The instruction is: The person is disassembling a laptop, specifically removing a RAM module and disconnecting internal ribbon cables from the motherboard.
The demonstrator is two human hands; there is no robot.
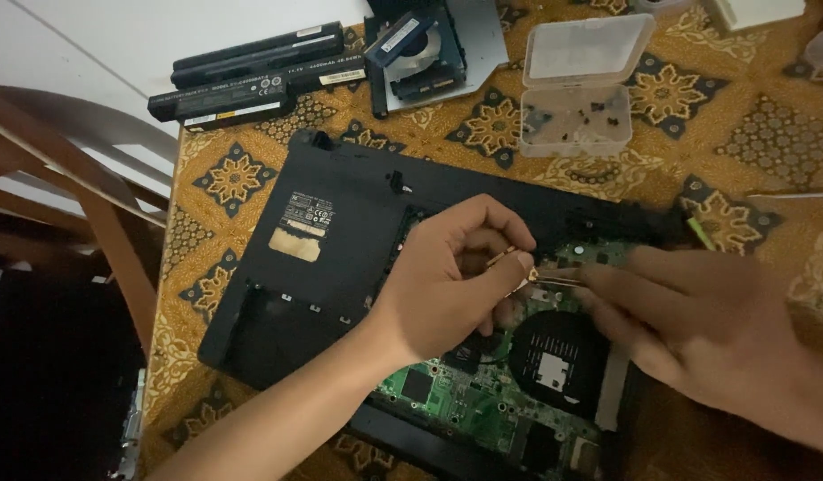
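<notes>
The laptop [340,240] lies upside down on the patterned worktop [768,134], bottom panel off, green circuit board [447,392] bare. Both hands meet above the board: the left hand [456,276] pinches a thin copper-coloured tool [509,263], the right hand [696,321] grips tweezers [554,278]. Best kept low and steady (loose screws belong in the open clear box [576,111]).

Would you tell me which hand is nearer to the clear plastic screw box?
Left. The left hand works over the laptop below the clear plastic screw box; the right hand lies lower and farther right.
</notes>
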